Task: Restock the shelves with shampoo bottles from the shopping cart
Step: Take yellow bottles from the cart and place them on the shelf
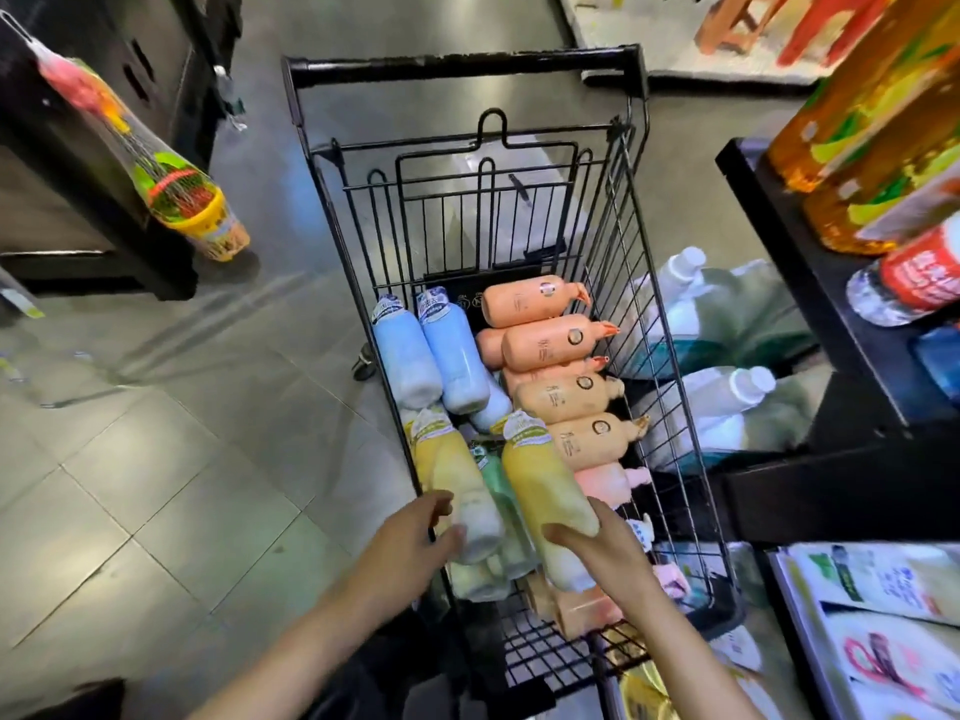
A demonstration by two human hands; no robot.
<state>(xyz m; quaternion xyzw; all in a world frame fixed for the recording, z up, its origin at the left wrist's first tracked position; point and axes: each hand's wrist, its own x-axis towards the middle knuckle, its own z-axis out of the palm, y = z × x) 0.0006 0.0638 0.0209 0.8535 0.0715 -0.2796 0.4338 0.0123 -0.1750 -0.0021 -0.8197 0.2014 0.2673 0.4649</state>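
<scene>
Now L hand (410,543) & R hand (602,553) each grip yellow bottles (545,491) in cart (467,70).

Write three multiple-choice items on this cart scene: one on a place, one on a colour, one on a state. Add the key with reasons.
1. Where do the orange pump bottles lie in the shopping cart?
A. along its right side
B. along its left side
C. on the floor beside it

2. What colour are the two bottles at the cart's far left?
A. red
B. light blue
C. black

3. What is the right hand doing?
A. hanging idle
B. gripping the cart handle
C. holding a yellow bottle

Key: 1 A, they are stacked against the right wire wall. 2 B, both bodies are pale blue. 3 C, its thumb and fingers curl round the bottle's lower end, while the left hand holds another yellow bottle.
</scene>
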